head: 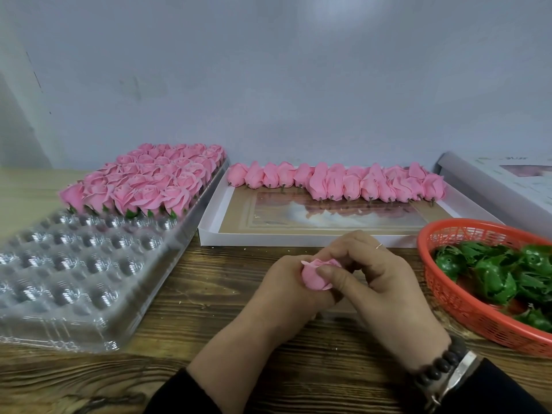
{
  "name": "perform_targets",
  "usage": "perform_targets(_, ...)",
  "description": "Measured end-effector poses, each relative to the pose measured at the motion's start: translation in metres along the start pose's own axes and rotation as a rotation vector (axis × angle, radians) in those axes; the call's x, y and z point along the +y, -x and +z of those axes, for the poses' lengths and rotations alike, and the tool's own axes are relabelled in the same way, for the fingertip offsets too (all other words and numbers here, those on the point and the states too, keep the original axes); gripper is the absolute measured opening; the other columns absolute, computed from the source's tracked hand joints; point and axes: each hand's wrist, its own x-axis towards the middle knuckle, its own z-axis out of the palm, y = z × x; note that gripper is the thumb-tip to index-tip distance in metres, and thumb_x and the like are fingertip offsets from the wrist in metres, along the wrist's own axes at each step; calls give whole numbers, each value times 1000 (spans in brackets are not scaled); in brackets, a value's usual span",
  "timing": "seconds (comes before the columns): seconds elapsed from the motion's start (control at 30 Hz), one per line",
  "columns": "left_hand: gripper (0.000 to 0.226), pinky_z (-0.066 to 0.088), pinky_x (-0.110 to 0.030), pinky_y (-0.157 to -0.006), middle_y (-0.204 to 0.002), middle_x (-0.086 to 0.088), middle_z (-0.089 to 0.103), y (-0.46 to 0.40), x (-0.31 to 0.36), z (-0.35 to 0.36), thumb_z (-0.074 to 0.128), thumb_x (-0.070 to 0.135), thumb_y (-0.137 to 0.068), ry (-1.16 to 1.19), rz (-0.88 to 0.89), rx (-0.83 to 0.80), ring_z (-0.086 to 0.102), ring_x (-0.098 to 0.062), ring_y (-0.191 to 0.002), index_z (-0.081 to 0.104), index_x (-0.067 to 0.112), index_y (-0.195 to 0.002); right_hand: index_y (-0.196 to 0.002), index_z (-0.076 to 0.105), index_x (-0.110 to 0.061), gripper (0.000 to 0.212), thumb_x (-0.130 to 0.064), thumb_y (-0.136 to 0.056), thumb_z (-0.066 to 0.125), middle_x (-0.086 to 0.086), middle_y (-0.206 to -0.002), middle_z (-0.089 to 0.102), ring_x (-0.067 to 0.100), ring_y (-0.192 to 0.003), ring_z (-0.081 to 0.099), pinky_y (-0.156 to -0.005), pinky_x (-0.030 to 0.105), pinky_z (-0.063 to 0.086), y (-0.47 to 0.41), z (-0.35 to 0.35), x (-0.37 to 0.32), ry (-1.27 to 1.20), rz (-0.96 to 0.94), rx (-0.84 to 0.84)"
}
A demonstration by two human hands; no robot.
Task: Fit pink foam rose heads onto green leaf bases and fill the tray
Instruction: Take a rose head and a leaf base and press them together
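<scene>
A pink foam rose head (312, 279) sits between both hands over the middle of the wooden table. My left hand (277, 297) grips it from the left and below. My right hand (376, 282) pinches it from the right, thumb pressed on its front. Whether a leaf base is under it stays hidden. The clear plastic tray (71, 282) lies at the left; finished roses with green bases (149, 180) fill its far rows and its near cups hold nothing. Loose pink rose heads (337, 180) line the back of a white flat box (209, 225). Green leaf bases (493, 279) lie in a red basket (454, 306).
A grey wall stands close behind the table. A white box lid (501, 180) leans at the far right. The red basket runs past the right frame edge. Bare wood (191, 294) shows between the tray and my hands.
</scene>
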Motion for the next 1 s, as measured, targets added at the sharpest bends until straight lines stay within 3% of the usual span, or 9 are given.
perform_targets(0.1, 19, 41, -9, -51, -56, 15, 62, 1, 3, 3, 66, 1, -77, 24, 17, 1, 56, 3, -54, 63, 19, -78, -79, 70, -30, 16, -15, -77, 66, -7, -83, 61, 9, -84, 60, -74, 13, 44, 1, 1, -1, 51, -10, -11)
perform_targets(0.27, 31, 40, -4, -51, -53, 20, 62, 3, 6, 2, 60, -7, -76, 47, 20, -3, 57, 8, -54, 59, 24, -72, -80, 71, -30, 13, -18, -76, 67, -7, -83, 61, 11, -84, 61, -75, 19, 47, 1, 1, -2, 70, -22, -14)
perform_targets(0.43, 6, 51, -20, -62, -78, -3, 69, 2, 4, 7, 68, 14, -81, 274, 14, 125, 64, -15, -73, 70, 11, -86, -105, 61, -34, 23, -24, -85, 55, -13, -94, 62, 8, -90, 59, -75, 15, 47, 4, 4, -3, 34, -8, 107)
perform_targets(0.53, 30, 48, -19, -60, -84, -4, 69, 0, 3, 9, 71, 31, -70, 505, -14, 255, 61, -9, -73, 71, 9, -91, -98, 57, -28, 25, -6, -87, 57, -11, -87, 62, 2, -82, 58, -70, 9, 43, 4, 5, 4, -45, 64, 211)
perform_targets(0.63, 31, 48, -31, -72, -93, -7, 70, -1, 4, 10, 76, 29, -69, 646, -65, 309, 63, -16, -83, 71, 16, -97, -87, 55, -23, 37, 11, -75, 64, -6, -77, 61, -1, -72, 57, -65, 8, 44, 3, 13, 5, -113, 146, 150)
perform_targets(0.7, 24, 52, -33, -72, -88, -10, 69, -1, 7, 14, 71, 29, -74, 732, -73, 290, 64, -19, -81, 70, 16, -95, -87, 53, -22, 38, 9, -71, 69, -6, -77, 63, -2, -71, 59, -64, 8, 45, 4, 20, 4, -127, 169, 75)
perform_targets(0.77, 18, 53, -27, -67, -77, -7, 64, -1, 7, 18, 68, 28, -75, 800, -78, 284, 62, -17, -73, 70, 14, -87, -87, 51, -25, 40, 7, -71, 69, -11, -77, 64, -1, -71, 59, -64, 10, 45, 5, 24, 3, -125, 177, 38)
perform_targets(0.9, 18, 53, -22, -63, -74, -7, 64, -1, 7, 24, 70, 30, -66, 881, -102, 280, 63, -13, -67, 73, 14, -74, -86, 53, -20, 36, 8, -69, 67, -1, -73, 62, 7, -69, 61, -62, 13, 46, 4, 26, 3, -167, 220, 72)
perform_targets(1.0, 20, 52, -23, -64, -73, -7, 65, -2, 6, 22, 79, 29, -61, 896, -107, 251, 63, -14, -66, 74, 15, -74, -83, 58, -13, 28, 9, -69, 67, 6, -68, 59, 11, -65, 55, -61, 26, 47, 2, 26, 0, -241, 245, 85)
